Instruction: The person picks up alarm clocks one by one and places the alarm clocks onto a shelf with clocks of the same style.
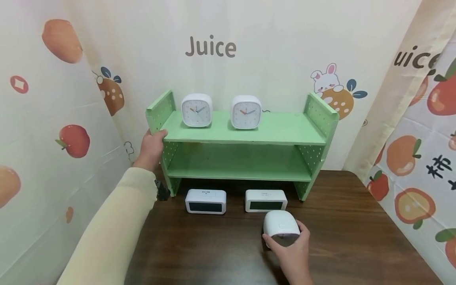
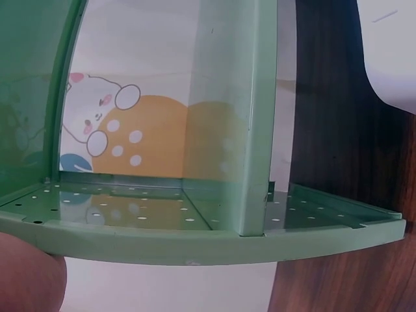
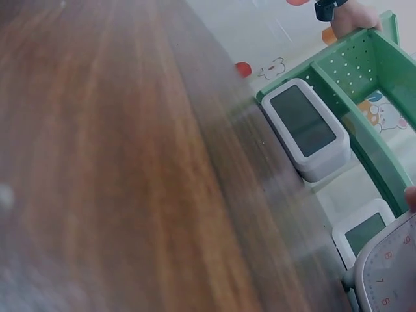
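In the head view, the left grip (image 1: 151, 150) clasps the side of a green shelf (image 1: 240, 160) carrying two clocks (image 1: 197, 111), while the right grip (image 1: 293, 253) pinches a white clock (image 1: 280, 222) over the surface (image 1: 210, 249), in front of two digital clocks (image 1: 206, 195). The left wrist view shows part of the hand against the shelf's edge; the right wrist view shows the pinched clock's numbered face (image 3: 394, 266).
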A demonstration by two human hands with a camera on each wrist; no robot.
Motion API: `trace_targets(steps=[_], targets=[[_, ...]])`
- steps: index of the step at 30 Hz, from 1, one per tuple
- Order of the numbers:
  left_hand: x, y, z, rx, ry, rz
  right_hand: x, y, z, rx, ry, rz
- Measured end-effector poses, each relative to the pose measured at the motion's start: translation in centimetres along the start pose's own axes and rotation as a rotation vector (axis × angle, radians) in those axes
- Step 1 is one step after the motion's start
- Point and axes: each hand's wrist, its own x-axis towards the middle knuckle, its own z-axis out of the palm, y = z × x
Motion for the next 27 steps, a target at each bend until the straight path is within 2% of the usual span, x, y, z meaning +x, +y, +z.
trace_targets(steps=[13, 27], targets=[[-0.54, 0.30, 0.15, -0.002, 0.000, 0.000, 0.19, 0.25, -0.24, -0.020, -0.023, -0.001], [-0.12, 0.04, 0.28, -0.023, 0.021, 0.008, 0.41, 0.43, -0.39, 0.001, -0.042, 0.005]])
